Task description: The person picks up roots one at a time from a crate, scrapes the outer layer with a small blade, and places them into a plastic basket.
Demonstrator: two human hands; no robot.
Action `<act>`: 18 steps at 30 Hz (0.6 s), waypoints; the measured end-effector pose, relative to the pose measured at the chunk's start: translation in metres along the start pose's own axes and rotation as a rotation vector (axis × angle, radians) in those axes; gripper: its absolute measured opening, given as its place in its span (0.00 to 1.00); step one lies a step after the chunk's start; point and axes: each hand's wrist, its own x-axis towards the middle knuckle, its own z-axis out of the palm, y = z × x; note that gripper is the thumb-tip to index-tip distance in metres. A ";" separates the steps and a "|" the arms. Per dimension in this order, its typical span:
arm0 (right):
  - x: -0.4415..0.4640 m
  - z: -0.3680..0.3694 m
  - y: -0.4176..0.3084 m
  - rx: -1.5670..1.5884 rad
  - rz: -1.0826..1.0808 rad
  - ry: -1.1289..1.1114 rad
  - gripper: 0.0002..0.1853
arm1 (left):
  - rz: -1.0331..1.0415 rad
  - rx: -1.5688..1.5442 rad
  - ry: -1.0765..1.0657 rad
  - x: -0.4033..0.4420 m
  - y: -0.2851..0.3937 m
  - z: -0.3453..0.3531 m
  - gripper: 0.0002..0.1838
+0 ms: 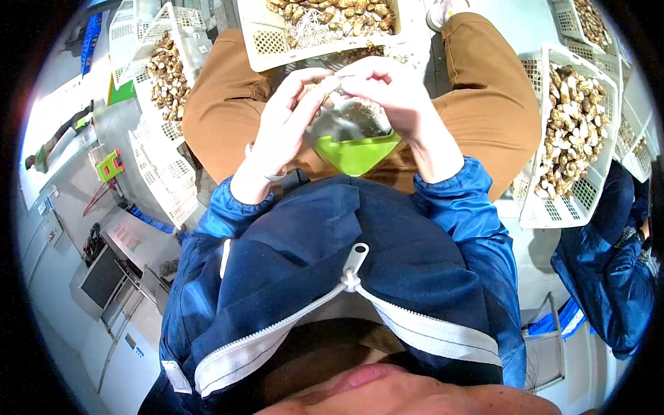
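My left hand (287, 117) is closed, its thumb and fingers pinching a small pale-brown piece that looks like a mushroom (326, 87). Close against it, my right hand (393, 93) has its fingertips pressed together at the same spot; what they grip is too small and covered to make out. Below both hands, between my thighs, sits a lime-green container (356, 156). Just beyond my fingers stands a white plastic crate (270, 43) with brown-capped mushrooms (346, 15) and thin white strips (308, 33) in it.
A white crate of mushrooms (167, 79) stands to my left, with more white baskets (164, 173) beside it. On my right is another full crate (584, 197). A person in a blue sleeve (609, 266) sits beyond it.
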 end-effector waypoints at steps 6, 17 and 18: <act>-0.001 0.008 -0.004 -0.277 -0.103 0.025 0.06 | -0.242 -0.298 0.026 0.003 0.004 0.001 0.16; 0.000 0.008 -0.003 -0.467 -0.218 -0.010 0.07 | -0.280 -0.436 0.022 0.001 0.002 0.000 0.17; -0.004 0.015 -0.018 -0.440 -0.031 0.081 0.07 | -0.298 -0.444 0.010 0.001 -0.001 -0.002 0.17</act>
